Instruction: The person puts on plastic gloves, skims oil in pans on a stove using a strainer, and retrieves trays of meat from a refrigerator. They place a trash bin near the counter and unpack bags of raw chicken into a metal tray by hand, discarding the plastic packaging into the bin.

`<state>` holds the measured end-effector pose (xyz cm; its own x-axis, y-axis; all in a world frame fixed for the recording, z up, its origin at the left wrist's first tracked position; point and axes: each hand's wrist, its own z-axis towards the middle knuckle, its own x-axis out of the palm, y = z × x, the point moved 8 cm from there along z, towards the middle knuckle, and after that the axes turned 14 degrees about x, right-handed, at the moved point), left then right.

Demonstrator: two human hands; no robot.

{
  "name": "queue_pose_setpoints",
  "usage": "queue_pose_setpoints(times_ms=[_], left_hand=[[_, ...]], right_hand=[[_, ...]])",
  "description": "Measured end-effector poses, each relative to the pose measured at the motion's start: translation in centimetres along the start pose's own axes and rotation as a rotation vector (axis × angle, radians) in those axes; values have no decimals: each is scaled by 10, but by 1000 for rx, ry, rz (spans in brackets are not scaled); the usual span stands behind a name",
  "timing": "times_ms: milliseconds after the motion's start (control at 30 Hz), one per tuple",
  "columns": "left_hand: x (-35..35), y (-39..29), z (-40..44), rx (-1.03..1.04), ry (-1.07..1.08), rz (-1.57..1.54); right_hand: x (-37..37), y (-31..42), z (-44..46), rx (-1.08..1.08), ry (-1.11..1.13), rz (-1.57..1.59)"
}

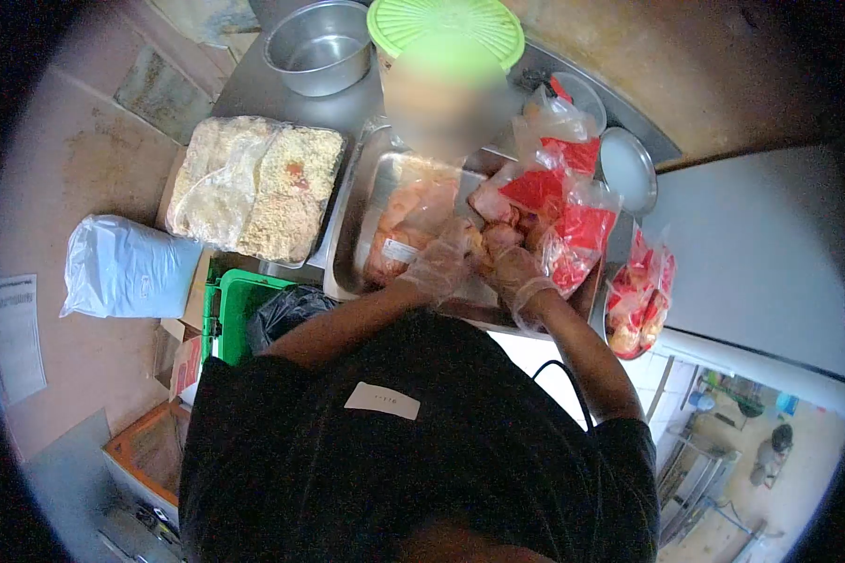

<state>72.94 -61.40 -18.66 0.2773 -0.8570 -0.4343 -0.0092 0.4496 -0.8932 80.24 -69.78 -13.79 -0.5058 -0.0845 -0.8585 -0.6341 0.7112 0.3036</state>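
Observation:
Both my hands wear clear plastic gloves and meet over the metal trays. My left hand (438,266) has its fingers closed at the left side of a raw chicken piece (503,238). My right hand (518,274) grips the same piece from the right; its fingertips are partly hidden. Left of them, a clear bag of pale pink raw meat (406,218) with a white label lies in a steel tray (345,246). More raw pieces and red-printed plastic bags (582,230) crowd the right side, close to my right hand.
A tray of crumb-coated food (258,188) under plastic film stands left, above a green bin (239,305) with a black liner. At the back are a steel pot (317,47) and a green-lidded tub (446,23). Another red-printed bag (640,296) sits right, near a steel bowl (629,169).

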Motion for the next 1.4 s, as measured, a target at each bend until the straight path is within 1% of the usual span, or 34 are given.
queue_pose_setpoints(times_ms=[33,67,133,167,233,267,300,367,400,467,567,633,667,733,767,800,833,900,967,1067,1100,1167,1200,1233,1300,1367,1400], left_hand=[[-15,-8,-2,47,-96,56],[-35,-19,-3,90,-198,110],[-78,-26,-8,26,-298,169],[-97,-27,-10,-47,-315,168],[-118,-9,-9,-325,-271,142],[-125,-2,-11,-452,-306,123],[-117,12,-6,-447,-226,153],[-91,60,1,-433,-68,223],[-91,66,4,-346,-96,318],[-84,68,3,-181,-133,496],[-84,83,8,-212,-108,496],[-88,79,5,-186,-152,458],[-89,75,2,-178,-171,437],[-91,77,0,-236,-221,458],[-95,71,1,-260,-244,470],[-98,57,2,-165,-312,390],[-109,25,2,-68,-381,307],[-118,-25,8,80,-334,136],[-106,-58,12,177,-102,-32],[-74,-65,14,78,73,-550],[-63,-51,15,89,94,-503],[-36,-8,16,112,133,-405],[-36,-11,12,38,52,-617],[-34,-20,4,-43,-29,-827],[-37,-33,2,-108,-70,-771],[-41,-46,5,-78,19,-243],[-34,-40,6,-99,33,-187]], right_hand=[[-14,7,1,-45,75,17],[-20,10,15,-100,-25,75],[-33,14,40,-218,-230,170],[-27,15,66,-395,-347,143],[2,14,117,-450,-279,65],[27,17,148,-332,-100,12],[43,18,166,-217,73,-46],[39,40,163,-316,129,-339],[42,47,157,-361,162,-487],[60,44,153,-364,220,-478],[77,38,151,-349,286,-464],[69,33,148,-301,240,-455],[43,44,131,-259,178,-443],[12,52,110,-231,69,-285],[-2,47,104,-242,19,-140],[-18,40,96,-248,-35,4],[-27,29,86,-204,27,202],[-39,12,60,-106,151,602],[-43,26,35,-191,250,642],[-68,68,2,-356,297,519],[-67,67,1,-342,319,532],[-49,49,13,-310,288,491],[-13,21,32,-290,240,439],[-2,13,35,-273,194,380],[10,8,35,-243,106,249],[9,12,28,-204,52,165],[6,14,26,-180,38,153]])
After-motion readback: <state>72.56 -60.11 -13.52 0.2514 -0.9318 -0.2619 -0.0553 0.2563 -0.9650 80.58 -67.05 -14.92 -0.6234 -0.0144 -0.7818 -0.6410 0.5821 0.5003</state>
